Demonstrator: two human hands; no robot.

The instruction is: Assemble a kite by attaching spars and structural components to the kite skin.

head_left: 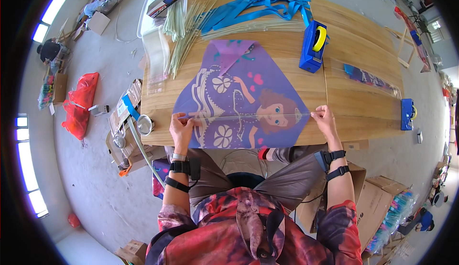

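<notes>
So there's a wooden bench (361,109) with a purple cartoon-print sheet (282,86) by its near edge, blue tape dispenser (308,58) beyond, right hand's (326,121) grip pinching a thin stick (246,117) laid across the print, left hand (180,131) at the other end, grip honestly can't tell.

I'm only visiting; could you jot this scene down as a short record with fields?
Purple sheet: printed with a cartoon girl, far part folded over
Surface: wooden table
Thin rod: lies across the sheet
Left hand: fingers at the rod's left part, grip unclear
Right hand: fingertips pinching at its right end, by the sheet's corner
Beyond the sheet: blue ribbon, pale sticks, blue tape dispenser
</notes>
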